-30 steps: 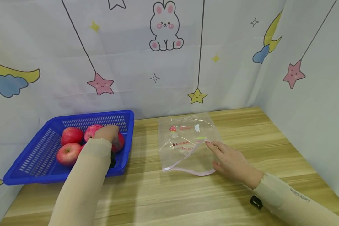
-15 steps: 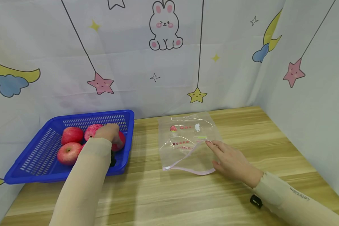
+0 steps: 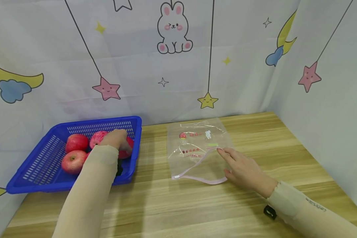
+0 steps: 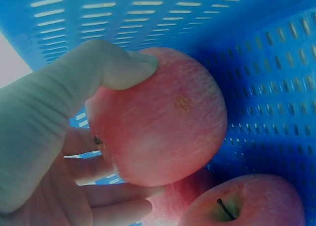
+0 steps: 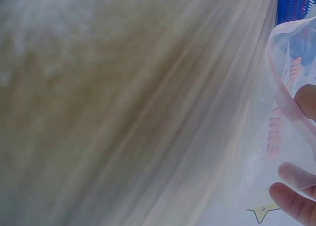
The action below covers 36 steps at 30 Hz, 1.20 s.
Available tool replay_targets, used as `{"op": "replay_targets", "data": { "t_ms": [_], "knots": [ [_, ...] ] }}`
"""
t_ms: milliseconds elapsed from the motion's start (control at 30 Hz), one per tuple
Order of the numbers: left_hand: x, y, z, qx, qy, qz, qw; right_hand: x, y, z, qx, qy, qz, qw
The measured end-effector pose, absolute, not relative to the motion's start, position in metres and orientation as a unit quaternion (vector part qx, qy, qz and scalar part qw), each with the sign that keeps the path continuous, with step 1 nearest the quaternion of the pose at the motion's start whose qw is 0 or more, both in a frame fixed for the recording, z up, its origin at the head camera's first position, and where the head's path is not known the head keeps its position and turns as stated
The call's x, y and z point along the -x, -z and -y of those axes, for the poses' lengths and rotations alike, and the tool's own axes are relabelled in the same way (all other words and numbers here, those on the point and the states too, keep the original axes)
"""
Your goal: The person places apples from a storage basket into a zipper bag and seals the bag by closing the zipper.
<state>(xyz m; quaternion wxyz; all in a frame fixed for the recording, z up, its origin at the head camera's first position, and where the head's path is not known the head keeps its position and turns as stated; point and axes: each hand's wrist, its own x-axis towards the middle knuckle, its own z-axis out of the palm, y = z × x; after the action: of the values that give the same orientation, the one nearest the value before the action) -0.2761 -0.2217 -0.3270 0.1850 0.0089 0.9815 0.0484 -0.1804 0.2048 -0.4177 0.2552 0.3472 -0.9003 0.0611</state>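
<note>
In the left wrist view my left hand point(image 3: 116, 140) grips a red apple point(image 4: 165, 119), its thumb across the skin and its fingers spread beneath. This hand is inside the blue basket point(image 3: 138, 145); another apple point(image 4: 261, 201) with a stem lies just below. A clear zip bag point(image 3: 193, 142) with a pink strip lies flat on the table, its mouth parted towards me. At the right of that mouth is my right hand point(image 3: 245, 170), its fingers mostly straight, the forefinger at the upper rim and the thumb near the lower one.
More apples point(image 3: 74, 162) sit in the left part of the basket. The wooden table point(image 3: 166, 211) ends at a white printed curtain point(image 3: 142, 59) behind and at the right. A white slider point(image 3: 177, 177) sits at the bag's left corner.
My left hand and the apple it grips have shifted very slightly up and right within the basket. The right hand and the bag stay in place.
</note>
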Motion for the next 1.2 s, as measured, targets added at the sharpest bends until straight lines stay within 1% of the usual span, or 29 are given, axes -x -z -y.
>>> {"op": "replay_targets", "data": {
  "t_ms": [433,833,1200],
  "knots": [
    [0.274,0.321,0.219,-0.021,-0.059,-0.981,0.182,0.180,0.419,-0.206,-0.354,-0.067,0.895,0.263],
    [0.273,0.320,0.223,-0.031,-0.064,-0.983,0.167,0.181,0.420,-0.205,-0.353,-0.069,0.894,0.266],
    [0.272,0.317,0.225,-0.021,-0.076,-0.982,0.169,0.180,0.419,-0.204,-0.350,-0.067,0.896,0.267]
  ]
}}
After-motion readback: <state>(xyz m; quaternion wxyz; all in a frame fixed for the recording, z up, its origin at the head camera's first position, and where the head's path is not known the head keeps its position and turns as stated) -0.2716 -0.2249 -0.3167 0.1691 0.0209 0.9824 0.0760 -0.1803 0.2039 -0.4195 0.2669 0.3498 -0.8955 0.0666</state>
